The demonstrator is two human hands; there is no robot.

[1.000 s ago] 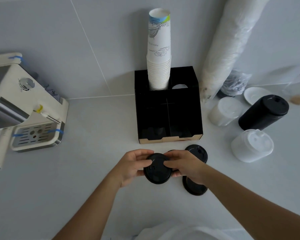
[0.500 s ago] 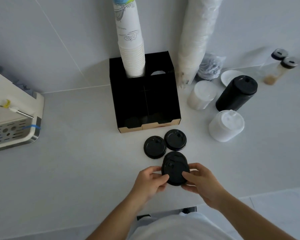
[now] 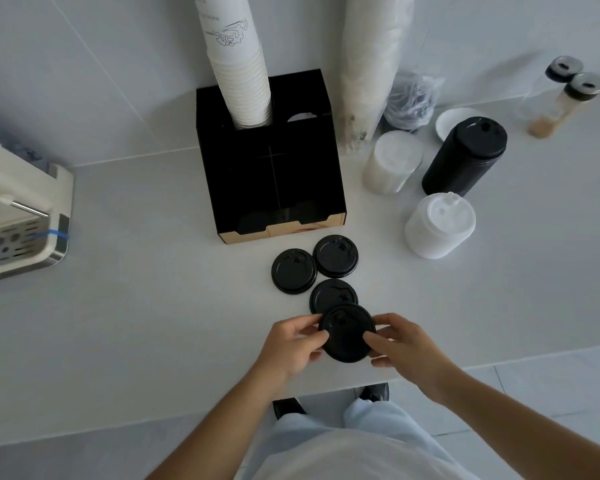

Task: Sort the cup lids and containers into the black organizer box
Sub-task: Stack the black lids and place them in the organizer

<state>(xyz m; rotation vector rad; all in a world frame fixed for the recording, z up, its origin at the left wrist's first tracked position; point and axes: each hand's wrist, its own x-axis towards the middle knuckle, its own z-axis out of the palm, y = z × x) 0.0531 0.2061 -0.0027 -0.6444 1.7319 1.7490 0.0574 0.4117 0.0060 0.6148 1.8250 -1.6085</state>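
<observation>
A black cup lid [image 3: 347, 332] is held between my left hand [image 3: 293, 344] and my right hand [image 3: 400, 344], just above the counter near its front edge. Three more black lids lie flat on the counter beyond it: one [image 3: 331, 293] partly under the held lid, one [image 3: 293, 270] to the left and one [image 3: 335, 256] nearest the box. The black organizer box [image 3: 271, 174] stands against the wall with a tall stack of paper cups [image 3: 238, 74] in its back left slot. Its front compartments look dark.
Right of the box stand a sleeve of white cups [image 3: 364, 64], a white lid stack [image 3: 392, 161], a black lid stack [image 3: 465, 155] and another white lid stack [image 3: 439, 225]. A coffee machine [image 3: 18, 220] sits at the left. The counter's front edge [image 3: 187, 415] runs below my hands.
My view has tilted down and the hands with the black lid have drawn back toward the counter's front edge, away from the box. Three lids now lie uncovered on the counter.
</observation>
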